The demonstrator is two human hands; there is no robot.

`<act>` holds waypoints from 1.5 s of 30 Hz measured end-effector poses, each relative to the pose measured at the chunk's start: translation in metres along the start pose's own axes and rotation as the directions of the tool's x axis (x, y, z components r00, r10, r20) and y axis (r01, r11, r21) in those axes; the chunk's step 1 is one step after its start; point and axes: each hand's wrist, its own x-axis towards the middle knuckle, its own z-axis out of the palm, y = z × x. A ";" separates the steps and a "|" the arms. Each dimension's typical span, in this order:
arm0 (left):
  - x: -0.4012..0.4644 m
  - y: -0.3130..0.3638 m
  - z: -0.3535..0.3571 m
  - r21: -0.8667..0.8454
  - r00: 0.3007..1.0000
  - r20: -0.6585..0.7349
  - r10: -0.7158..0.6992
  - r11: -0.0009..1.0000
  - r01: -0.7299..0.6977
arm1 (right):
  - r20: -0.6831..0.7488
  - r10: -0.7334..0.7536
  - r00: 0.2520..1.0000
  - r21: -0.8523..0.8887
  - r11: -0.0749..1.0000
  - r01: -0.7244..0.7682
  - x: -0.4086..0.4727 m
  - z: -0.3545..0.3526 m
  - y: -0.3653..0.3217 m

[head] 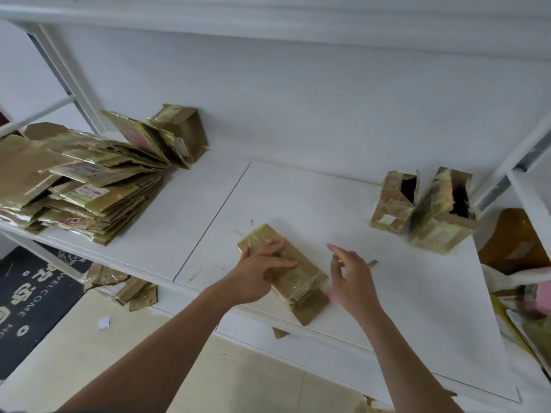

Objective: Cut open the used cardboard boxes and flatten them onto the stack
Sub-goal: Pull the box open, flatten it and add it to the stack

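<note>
A flattened, tape-covered cardboard box (301, 281) lies on the white table (298, 204) near its front edge. My left hand (262, 272) rests flat on top of it, fingers spread, pressing it down. My right hand (350, 277) hovers just right of the box, fingers apart, holding nothing that I can see. A tall stack of flattened boxes (80, 186) sits at the far left of the table, with an opened box (182, 132) leaning behind it. Two uncut boxes (393, 201) (441, 213) stand upright at the right.
A small cardboard scrap (372, 263) lies right of my right hand. Box scraps (128, 289) litter the floor under the table's left part, beside a dark welcome mat (32, 296). A bag with more packaging (524, 278) stands at the far right.
</note>
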 end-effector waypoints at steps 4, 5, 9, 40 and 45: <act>-0.001 -0.008 -0.002 0.022 0.927 -0.240 -0.287 0.954 0.300 | 0.248 -0.069 0.966 0.245 0.970 0.007 0.001 0.025 -0.040; -0.004 -0.009 -0.007 -0.114 0.876 -0.248 -0.413 0.911 0.397 | 0.247 -0.065 0.967 0.241 0.970 0.004 -0.001 0.031 -0.044; -0.014 -0.019 -0.024 -0.673 0.806 -0.080 -0.587 0.628 0.391 | 0.233 -0.038 0.972 0.235 0.972 -0.018 -0.006 0.054 -0.063; -0.022 -0.050 -0.021 -0.833 0.814 -0.034 -0.579 0.467 0.297 | 0.424 0.281 0.861 0.253 0.876 -0.411 0.036 0.044 -0.064; -0.019 -0.050 -0.024 -0.819 0.809 -0.026 -0.587 0.476 0.320 | 0.025 -0.065 0.998 -0.089 0.994 0.067 0.024 0.062 -0.067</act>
